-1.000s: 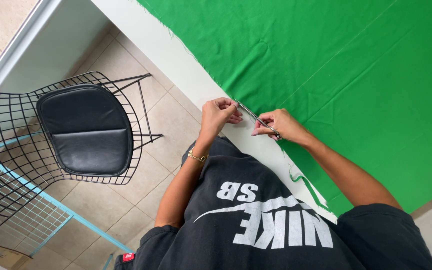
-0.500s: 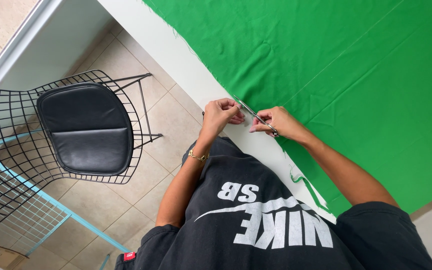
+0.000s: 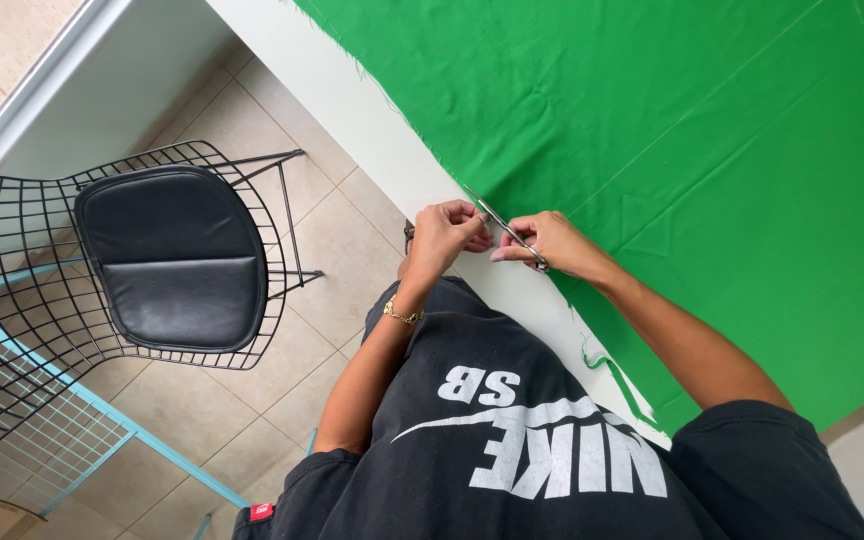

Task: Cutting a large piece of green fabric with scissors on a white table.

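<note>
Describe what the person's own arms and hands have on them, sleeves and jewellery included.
Both arms are bare from short black T-shirt sleeves down. One wrist carries a thin gold-coloured chain bracelet. No gloves, watch or visible rings on either hand, as far as the head view shows. The shirt has large white lettering and a small red tag.

No packages, signs or screens are to be seen. One small red rectangular fabric label [image 3: 262, 512] is sewn at the edge of the black short-sleeved shirt [image 3: 512, 450], low in the picture near the bottom edge, just above the beige tiled floor [image 3: 282, 370]. A large white printed emblem with a curved stripe [image 3: 542, 445] is spread across the same shirt, seen upside down from above; its letters are white on black.
</note>
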